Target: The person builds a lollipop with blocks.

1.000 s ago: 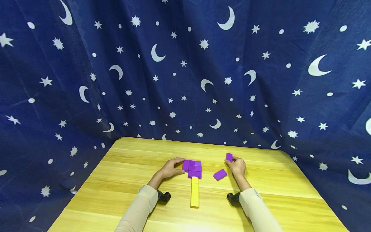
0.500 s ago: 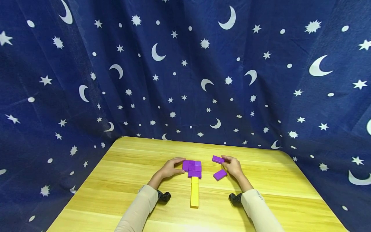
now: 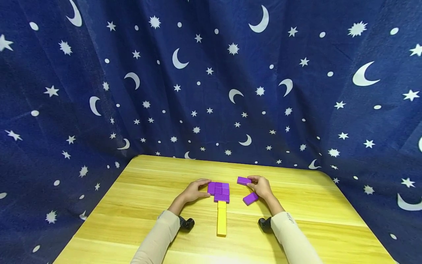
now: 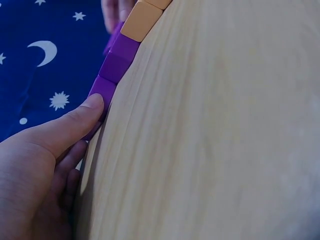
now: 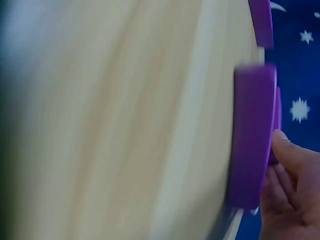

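Observation:
Purple blocks (image 3: 222, 190) lie packed together mid-table, above a column of yellow blocks (image 3: 221, 222). At the group's left side my left hand (image 3: 192, 191) pinches the outer purple block (image 3: 211, 188), thumb at its near end and fingers at its far end. In the left wrist view the thumb (image 4: 92, 105) presses on that block. To the right, my right hand (image 3: 262, 187) grips another purple block (image 3: 243, 180) by its right end, apart from the group. One loose purple block (image 3: 250, 198) lies nearer; the right wrist view shows it large (image 5: 252, 135), partly covering the held one.
The wooden table (image 3: 148, 234) reaches back to a dark blue curtain (image 3: 211, 91) with moons and stars. Black devices are strapped at the left wrist (image 3: 187, 224) and the right wrist (image 3: 265, 224).
My right hand has moved left with its purple block, which has turned from lengthwise to nearly crosswise. The left hand, the block group and the loose block have stayed put.

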Action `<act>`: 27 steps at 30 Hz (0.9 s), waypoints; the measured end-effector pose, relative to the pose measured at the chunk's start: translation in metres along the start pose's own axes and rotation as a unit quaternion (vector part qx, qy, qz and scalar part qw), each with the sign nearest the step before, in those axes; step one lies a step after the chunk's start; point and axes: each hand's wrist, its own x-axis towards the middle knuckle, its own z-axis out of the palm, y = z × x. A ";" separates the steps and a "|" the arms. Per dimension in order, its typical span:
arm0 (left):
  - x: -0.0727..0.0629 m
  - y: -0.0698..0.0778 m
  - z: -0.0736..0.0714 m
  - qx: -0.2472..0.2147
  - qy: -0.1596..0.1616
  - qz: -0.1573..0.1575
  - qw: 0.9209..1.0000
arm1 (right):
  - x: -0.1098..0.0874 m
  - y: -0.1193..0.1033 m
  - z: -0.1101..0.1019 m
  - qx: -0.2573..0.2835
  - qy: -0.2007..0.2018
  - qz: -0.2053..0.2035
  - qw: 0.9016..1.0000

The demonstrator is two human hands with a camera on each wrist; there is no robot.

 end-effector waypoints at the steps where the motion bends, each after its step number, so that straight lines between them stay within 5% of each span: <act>1: 0.000 0.000 0.000 -0.002 0.000 -0.001 1.000 | 0.002 -0.003 0.003 0.004 0.000 -0.001 1.000; 8: -0.001 -0.001 0.001 -0.003 -0.005 -0.007 1.000 | 0.016 -0.031 0.025 0.024 0.016 -0.044 0.999; 14: 0.000 -0.001 0.000 0.000 -0.003 -0.006 1.000 | 0.022 -0.047 0.042 0.034 -0.008 -0.072 0.997; 27: -0.002 0.000 -0.001 -0.003 -0.004 -0.009 1.000 | 0.023 -0.051 0.061 0.021 -0.061 -0.046 0.997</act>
